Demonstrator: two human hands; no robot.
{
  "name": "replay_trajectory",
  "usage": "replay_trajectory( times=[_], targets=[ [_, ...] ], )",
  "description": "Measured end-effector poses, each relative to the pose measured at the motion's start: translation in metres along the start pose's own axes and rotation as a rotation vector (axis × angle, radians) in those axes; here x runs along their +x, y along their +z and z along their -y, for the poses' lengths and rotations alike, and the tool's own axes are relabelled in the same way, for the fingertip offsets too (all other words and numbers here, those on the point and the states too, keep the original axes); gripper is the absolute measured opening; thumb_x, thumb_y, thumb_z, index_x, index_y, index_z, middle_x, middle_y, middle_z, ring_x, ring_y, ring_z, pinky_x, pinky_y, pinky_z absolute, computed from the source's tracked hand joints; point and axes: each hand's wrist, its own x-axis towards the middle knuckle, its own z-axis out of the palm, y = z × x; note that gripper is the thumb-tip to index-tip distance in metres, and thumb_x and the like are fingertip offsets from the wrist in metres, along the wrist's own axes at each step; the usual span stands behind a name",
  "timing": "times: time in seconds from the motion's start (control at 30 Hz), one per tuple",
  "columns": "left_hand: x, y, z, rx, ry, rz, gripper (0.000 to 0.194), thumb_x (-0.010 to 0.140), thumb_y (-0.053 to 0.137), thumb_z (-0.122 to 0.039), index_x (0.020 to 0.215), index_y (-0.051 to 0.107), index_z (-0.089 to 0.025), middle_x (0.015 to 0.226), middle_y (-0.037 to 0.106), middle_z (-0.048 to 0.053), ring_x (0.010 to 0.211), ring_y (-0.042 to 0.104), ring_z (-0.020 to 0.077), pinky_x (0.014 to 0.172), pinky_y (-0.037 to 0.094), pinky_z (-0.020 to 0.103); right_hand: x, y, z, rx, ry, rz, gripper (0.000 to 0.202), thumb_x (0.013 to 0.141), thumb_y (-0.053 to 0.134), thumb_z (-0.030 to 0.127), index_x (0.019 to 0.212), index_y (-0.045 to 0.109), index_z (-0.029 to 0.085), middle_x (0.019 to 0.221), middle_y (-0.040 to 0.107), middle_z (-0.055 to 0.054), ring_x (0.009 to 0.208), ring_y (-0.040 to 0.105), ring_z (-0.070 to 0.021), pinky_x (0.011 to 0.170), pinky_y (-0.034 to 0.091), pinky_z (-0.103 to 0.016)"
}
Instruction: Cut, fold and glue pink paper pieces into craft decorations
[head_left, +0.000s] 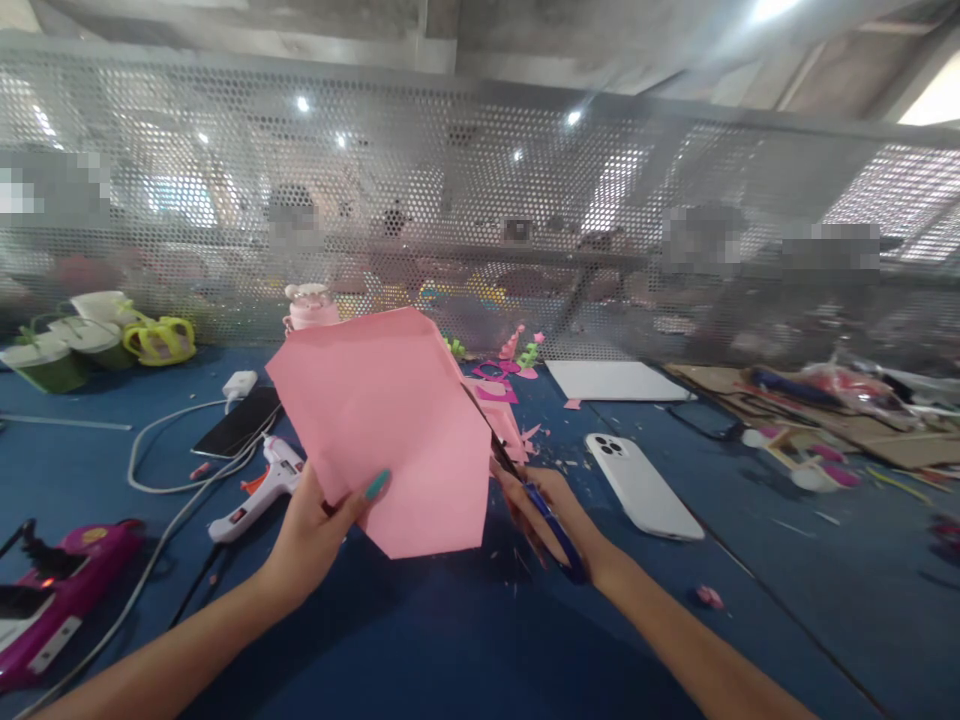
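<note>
Wall with holes (480, 200): grey, runs all along the back.
Blue table (450, 650): under everything, with small scraps on it.
Pink paper (397, 430): big, with many corners, held up over the table between the two hands.
Cardboard (907, 453): brown and flat, at the far right.
White sheet (619, 381): flat, near the wall.
Purple box (97, 580): at the left edge, with a black plug and a little red light.
Left hand (315, 535): thumb on the front of the paper, pinching its lower left side.
Right hand (568, 508): wrapped around the handles of the scissors.
Scissors (535, 496): blue handles, dark blades by the paper's right edge. I can't tell if paper is between the blades.
White phone (643, 485): lying right of the right hand.
Black phone (238, 424): lying left of the paper.
Glue gun (253, 505): white with an orange trigger, just beside the left hand.
Pink bear (311, 305): peeking out behind the paper.
Pink lump (709, 597): tiny, below the white phone.
</note>
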Motion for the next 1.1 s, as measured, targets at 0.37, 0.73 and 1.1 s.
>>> replay_trajectory(
  times=[0.37, 0.73, 1.1],
  targets=[
    [-0.004, 0.002, 0.003, -0.039, -0.009, 0.072, 0.037, 0.071, 0.061, -0.035, 0.101, 0.048, -0.017, 0.097, 0.061, 0.006, 0.094, 0.058, 0.0211, 0.075, 0.054, 0.032, -0.002, -0.004, -0.003, 0.034, -0.109, 0.051, 0.045, 0.073, 0.047, 0.057, 0.050, 0.038, 0.020, 0.038, 0.040, 0.004, 0.034, 0.039, -0.0084, 0.034, 0.030, -0.020],
    [-0.006, 0.002, 0.002, -0.028, -0.023, 0.081, 0.038, 0.072, 0.060, -0.034, 0.104, 0.047, -0.016, 0.103, 0.060, 0.009, 0.096, 0.057, 0.0216, 0.075, 0.054, 0.034, 0.004, -0.002, -0.013, 0.016, -0.109, 0.086, 0.044, 0.074, 0.046, 0.057, 0.050, 0.036, 0.020, 0.036, 0.036, 0.005, 0.032, 0.035, -0.0077, 0.031, 0.025, -0.020],
    [-0.007, 0.002, 0.002, -0.025, -0.037, 0.072, 0.041, 0.071, 0.060, -0.038, 0.103, 0.046, -0.016, 0.100, 0.061, 0.008, 0.095, 0.058, 0.0219, 0.072, 0.054, 0.031, 0.007, 0.000, -0.019, -0.009, -0.108, 0.036, 0.045, 0.071, 0.047, 0.057, 0.048, 0.035, 0.020, 0.037, 0.034, 0.005, 0.033, 0.034, -0.0074, 0.032, 0.025, -0.020]
  ],
)
